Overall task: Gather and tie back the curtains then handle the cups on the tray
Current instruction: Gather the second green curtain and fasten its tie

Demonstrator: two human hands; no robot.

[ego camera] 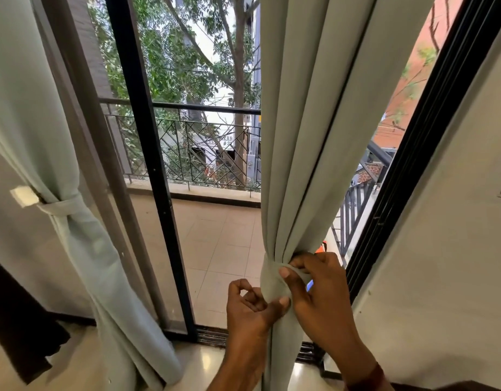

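The right curtain (308, 136), pale grey-green, hangs gathered into a narrow bunch at waist height. A tieback band (271, 286) of the same cloth wraps around that bunch. My right hand (317, 283) pinches the band's upper edge between thumb and fingers. My left hand (250, 303) presses its thumb against the band's lower part, its fingers curled. The left curtain (46, 131) is gathered and held by its tieback (60, 207), which is fixed to a white wall hook (24, 195). No cups or tray are in view.
A black sliding door frame (147, 153) stands between the curtains, with a tiled balcony (215, 244) and metal railing (204, 148) beyond. The door track (212, 335) runs along the floor. A white wall (446, 235) is on the right, and dark furniture (20, 320) sits lower left.
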